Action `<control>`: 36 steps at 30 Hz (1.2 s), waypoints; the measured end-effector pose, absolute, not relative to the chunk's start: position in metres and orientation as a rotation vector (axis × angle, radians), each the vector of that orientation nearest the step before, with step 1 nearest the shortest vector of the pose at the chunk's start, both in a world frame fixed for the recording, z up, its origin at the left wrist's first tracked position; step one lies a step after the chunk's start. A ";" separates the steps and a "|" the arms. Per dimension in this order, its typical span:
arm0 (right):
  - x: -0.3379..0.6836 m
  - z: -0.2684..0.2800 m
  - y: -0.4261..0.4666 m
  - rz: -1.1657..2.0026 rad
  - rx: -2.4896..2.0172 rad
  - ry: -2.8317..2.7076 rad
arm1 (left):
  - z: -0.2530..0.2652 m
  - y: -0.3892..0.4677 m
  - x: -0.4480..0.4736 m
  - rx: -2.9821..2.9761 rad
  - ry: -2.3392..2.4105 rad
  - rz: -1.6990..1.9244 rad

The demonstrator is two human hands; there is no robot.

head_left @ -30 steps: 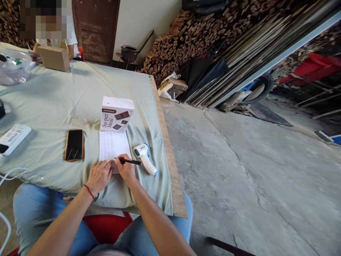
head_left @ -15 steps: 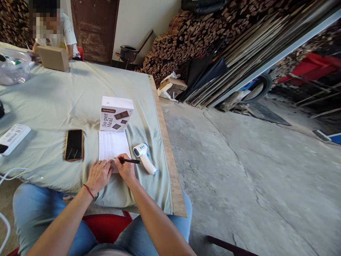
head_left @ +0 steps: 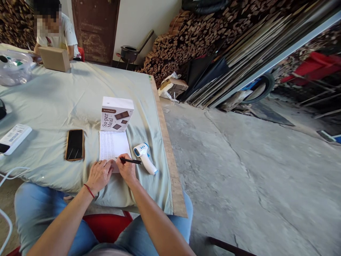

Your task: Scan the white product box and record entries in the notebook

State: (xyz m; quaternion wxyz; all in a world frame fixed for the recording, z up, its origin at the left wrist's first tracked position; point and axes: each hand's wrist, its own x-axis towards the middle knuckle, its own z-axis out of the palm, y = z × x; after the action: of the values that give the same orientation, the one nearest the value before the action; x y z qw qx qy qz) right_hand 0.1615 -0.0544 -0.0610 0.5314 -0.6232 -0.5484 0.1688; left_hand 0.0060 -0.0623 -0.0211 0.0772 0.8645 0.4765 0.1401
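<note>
A sheet of white paper (head_left: 121,144) lies on the cloth-covered table, its left part filled with rows of small handwriting. My right hand (head_left: 126,169) is closed around a black pen (head_left: 130,161), whose tip meets the paper near the written rows. Fingers stretched out, my left hand (head_left: 100,174) rests flat over the paper's lower left corner. Just behind the paper stands a white box (head_left: 117,113) labelled Su-per Meal. To the right of my right hand lies a white and blue infrared thermometer (head_left: 145,158). A phone (head_left: 75,144) in a brown case lies to the left.
A white power bank-like device (head_left: 15,138) and a white cable (head_left: 16,173) are at the left. Farther back are a plastic tub (head_left: 16,69), a cardboard box (head_left: 54,58) and a seated person (head_left: 68,33). The table's wooden edge (head_left: 170,170) runs along my right.
The view has shifted very slightly, so everything sits a little farther right. My right hand and the pen have barely moved; my left hand stays in place.
</note>
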 end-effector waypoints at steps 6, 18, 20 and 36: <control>0.172 -0.042 -0.058 0.265 -1.372 -1.432 | -0.009 -0.041 -0.009 2.491 1.332 0.376; 0.213 -0.045 -0.060 -0.187 -1.604 -2.078 | -0.016 -0.034 -0.048 2.687 1.204 0.432; 0.220 -0.043 -0.063 -0.204 -1.637 -1.981 | -0.016 -0.034 -0.047 2.709 1.203 0.441; 0.235 0.012 -0.038 0.763 -1.624 -1.240 | -0.028 -0.016 -0.050 2.825 1.191 0.605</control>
State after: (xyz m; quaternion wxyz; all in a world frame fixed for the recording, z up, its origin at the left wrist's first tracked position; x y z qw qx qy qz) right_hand 0.2353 -0.0380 0.0117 0.4621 -0.6602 -0.5043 0.3102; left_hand -0.0495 -0.0164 -0.0277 0.0084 0.9041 0.3810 0.1934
